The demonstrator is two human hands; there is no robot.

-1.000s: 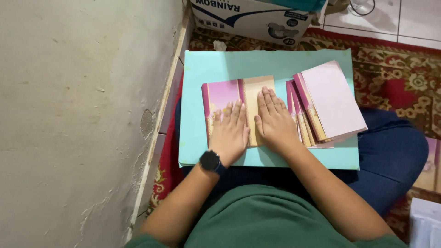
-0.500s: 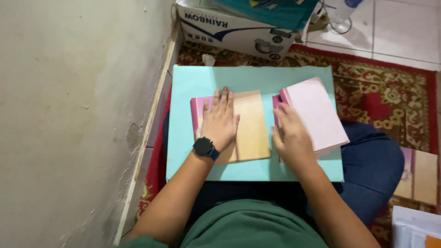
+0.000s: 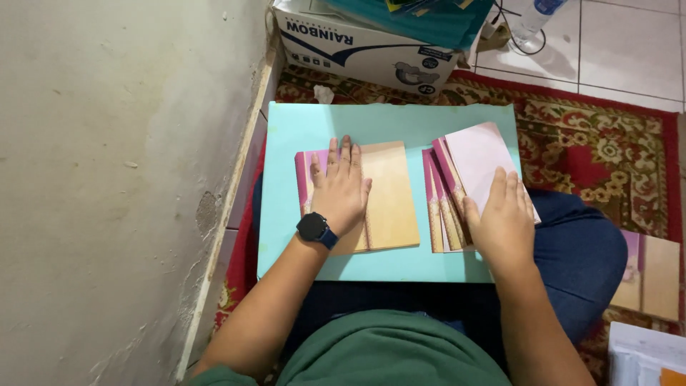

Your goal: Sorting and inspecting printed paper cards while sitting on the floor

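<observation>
My left hand (image 3: 339, 187) lies flat, fingers apart, on a folded card (image 3: 389, 193) with a tan face and a pink-purple left edge. That card rests on a turquoise board (image 3: 400, 125) across my lap. A black watch sits on my left wrist. My right hand (image 3: 502, 214) rests palm down on a fanned stack of pale pink cards (image 3: 471, 161) at the board's right side, covering their lower ends.
A rough plaster wall (image 3: 114, 179) runs along the left. A white cardboard box (image 3: 364, 43) stands behind the board. A red patterned rug (image 3: 607, 143) lies underneath, tiled floor beyond it. More cards (image 3: 654, 275) and a white container (image 3: 643, 357) sit at the lower right.
Both hands were together on the tan card. My right hand has slid right onto the pink stack, and my left hand stays flat on the tan card.
</observation>
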